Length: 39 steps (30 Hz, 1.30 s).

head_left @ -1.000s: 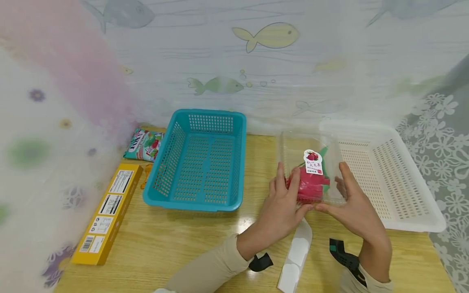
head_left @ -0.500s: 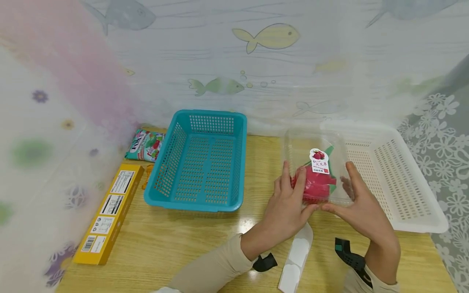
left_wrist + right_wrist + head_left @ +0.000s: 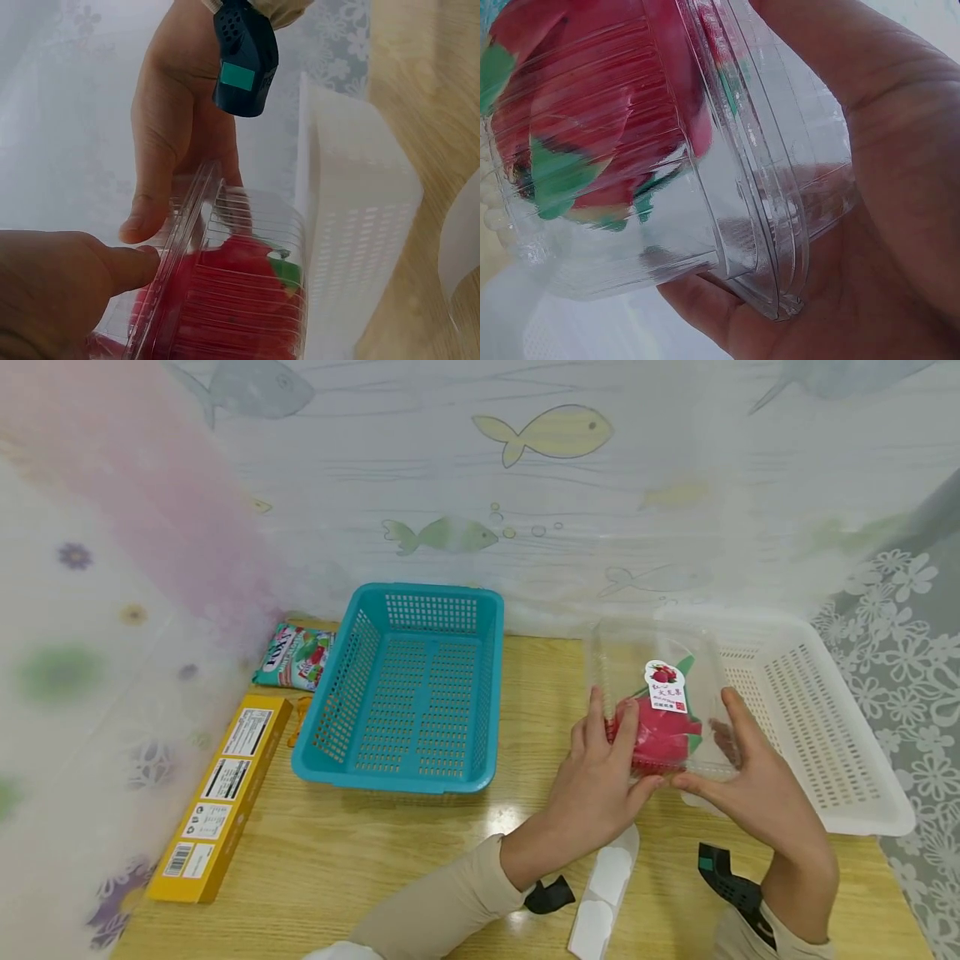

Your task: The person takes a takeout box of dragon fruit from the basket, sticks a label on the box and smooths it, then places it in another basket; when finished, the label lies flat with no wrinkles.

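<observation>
Both hands hold a clear plastic clamshell box [image 3: 622, 664] with a pink-red dragon fruit [image 3: 662, 739] inside, its leafy tips green. A white sticker [image 3: 666, 689] with a fruit picture is stuck on the lid. My left hand [image 3: 596, 777] grips the box's near left corner, with its index finger over the lid. On the opposite side my right hand [image 3: 772, 793] clasps the wall, thumb at the front edge. In the left wrist view both thumbs press at the box's rim [image 3: 199, 217]. The right wrist view shows the ridged wall [image 3: 757, 225] between right thumb and fingers.
A white basket [image 3: 825, 735] stands right of the box, partly behind it. A teal basket [image 3: 423, 693] sits left of centre. Farther left lie a yellow carton [image 3: 217, 802] and a candy bag [image 3: 296, 656]. A strip of white round stickers [image 3: 603, 893] lies near the front.
Both hands have shifted the box a little to the right, keeping their grip on it. Baskets, carton and sticker strip have stayed in place.
</observation>
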### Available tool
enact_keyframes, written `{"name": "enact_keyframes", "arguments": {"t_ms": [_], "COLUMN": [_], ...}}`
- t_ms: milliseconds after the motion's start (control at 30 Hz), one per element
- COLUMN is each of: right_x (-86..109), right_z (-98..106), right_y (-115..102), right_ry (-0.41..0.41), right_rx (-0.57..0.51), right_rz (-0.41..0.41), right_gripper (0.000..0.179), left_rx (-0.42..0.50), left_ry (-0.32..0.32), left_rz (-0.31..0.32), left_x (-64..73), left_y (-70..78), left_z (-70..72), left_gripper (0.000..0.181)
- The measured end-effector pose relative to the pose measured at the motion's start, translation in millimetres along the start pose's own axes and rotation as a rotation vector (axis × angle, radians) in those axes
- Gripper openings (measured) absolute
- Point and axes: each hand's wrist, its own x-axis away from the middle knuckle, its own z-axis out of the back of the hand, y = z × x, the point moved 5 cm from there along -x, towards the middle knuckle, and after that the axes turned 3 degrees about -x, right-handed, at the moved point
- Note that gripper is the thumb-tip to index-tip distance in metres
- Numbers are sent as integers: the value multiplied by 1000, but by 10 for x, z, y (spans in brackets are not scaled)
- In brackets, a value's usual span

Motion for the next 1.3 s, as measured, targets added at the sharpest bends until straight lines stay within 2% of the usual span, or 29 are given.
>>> {"name": "enact_keyframes", "arguments": {"t_ms": [533, 800, 1300], "right_x": [36, 22, 68], "right_z": [143, 181, 311], "right_y": [88, 106, 186], "right_ry": [7, 9, 10], "right_rx": [11, -5, 47], "right_rz": [-9, 11, -55], "right_gripper": [121, 119, 115], "left_rx": [-27, -72, -81], "left_ry": [-21, 10, -7], "left_rz": [1, -27, -42], "left_x": [-78, -117, -210], "left_y": [114, 157, 267], "left_z": [-68, -79, -156], "left_gripper": [83, 79, 79]}}
